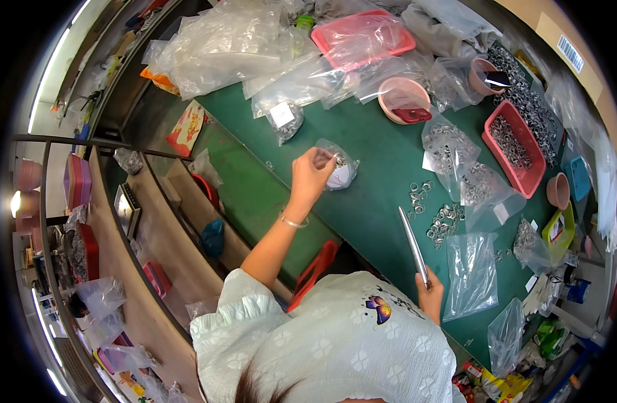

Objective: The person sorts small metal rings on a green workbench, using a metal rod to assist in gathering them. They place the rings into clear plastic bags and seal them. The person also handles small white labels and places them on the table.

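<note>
My left hand [310, 176] pinches the top of a small clear plastic bag [342, 176], which rests on the green table and has a white label on it. In my right hand [430, 297] is a long, tapered silver metal tool [410, 238], its tip pointing away from me; its exact kind I cannot make out. Beyond the tool's tip and to its right lie two loose groups of small metal rings, one group [419, 196] farther off and the other [445, 224] nearer. A flat clear plastic bag [471, 275] lies just right of my right hand.
Filled bags of rings [449, 146] lie right of centre. A pink tray [533, 176] of metal parts and a pink bowl [389, 87] with a red object stand farther back. A labelled bag [284, 123] sits beyond my left hand. Shelves [154, 248] line the left side.
</note>
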A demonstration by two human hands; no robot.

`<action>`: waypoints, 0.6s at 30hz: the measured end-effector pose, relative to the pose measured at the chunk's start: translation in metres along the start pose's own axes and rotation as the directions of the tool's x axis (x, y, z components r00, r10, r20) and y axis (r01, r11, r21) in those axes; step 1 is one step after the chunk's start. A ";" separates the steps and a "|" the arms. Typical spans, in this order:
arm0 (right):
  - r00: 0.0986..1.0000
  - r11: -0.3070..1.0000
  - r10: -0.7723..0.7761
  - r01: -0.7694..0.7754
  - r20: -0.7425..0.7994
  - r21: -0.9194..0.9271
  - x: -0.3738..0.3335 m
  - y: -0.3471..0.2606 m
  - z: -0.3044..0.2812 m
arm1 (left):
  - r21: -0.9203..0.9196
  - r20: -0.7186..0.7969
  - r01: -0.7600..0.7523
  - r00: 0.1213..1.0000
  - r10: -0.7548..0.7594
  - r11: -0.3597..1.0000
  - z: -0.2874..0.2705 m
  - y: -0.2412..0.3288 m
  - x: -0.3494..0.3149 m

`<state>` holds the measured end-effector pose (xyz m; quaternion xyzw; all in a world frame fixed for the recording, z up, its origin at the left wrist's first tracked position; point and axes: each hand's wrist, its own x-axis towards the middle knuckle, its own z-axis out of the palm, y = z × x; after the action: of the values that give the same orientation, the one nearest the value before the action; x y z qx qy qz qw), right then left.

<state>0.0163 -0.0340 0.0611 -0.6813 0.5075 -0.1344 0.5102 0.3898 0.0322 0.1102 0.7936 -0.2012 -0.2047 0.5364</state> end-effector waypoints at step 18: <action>0.893 0.879 -0.438 0.450 0.101 -0.157 -0.042 -0.120 -0.085 | -0.486 0.690 0.322 0.712 0.131 0.812 0.052 0.099 -0.143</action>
<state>0.0047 -0.0504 0.2129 -0.8258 0.3314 -0.1808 0.4191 0.2321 0.0357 0.2005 0.4666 -0.2724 -0.5671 0.6216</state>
